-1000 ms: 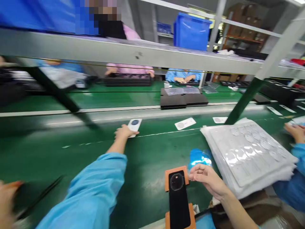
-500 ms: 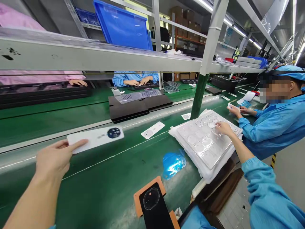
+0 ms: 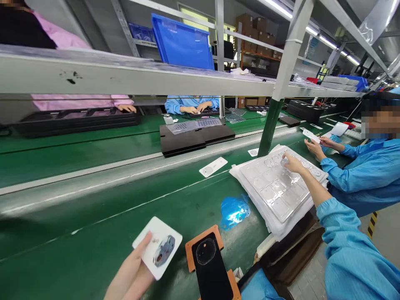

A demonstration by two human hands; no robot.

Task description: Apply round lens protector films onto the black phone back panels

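The person's left hand [image 3: 131, 271] is holding the white panel [image 3: 162, 230] above the green surface [image 3: 125, 233], just left of the orange fixture [image 3: 190, 256]. The panel is tilting and looking foreshortened, its long axis running from upper left to lower right, and its dark camera cluster [image 3: 164, 251] is pointing to the lower right, towards the fixture. The left fingers are grasping the panel, the thumb pressing on its face.

Half a second ago the panel was hovering farther out, its camera end pointing right; now it is hanging nearer the body and the fixture. The right hand [image 3: 293, 163] is still working over the clear tray [image 3: 265, 183], its fingers pinching what is seeming to be a clear round piece.

A black plate [image 3: 210, 271] is lying on the fixture, and crumpled blue film [image 3: 234, 212] is resting between fixture and tray. Another white panel [image 3: 213, 167] is lying beyond the film. A post [image 3: 271, 125] is standing at the tray's far side, partly blocking the view behind, while a co-worker [image 3: 359, 175] is holding a white piece [image 3: 311, 136] at the right.
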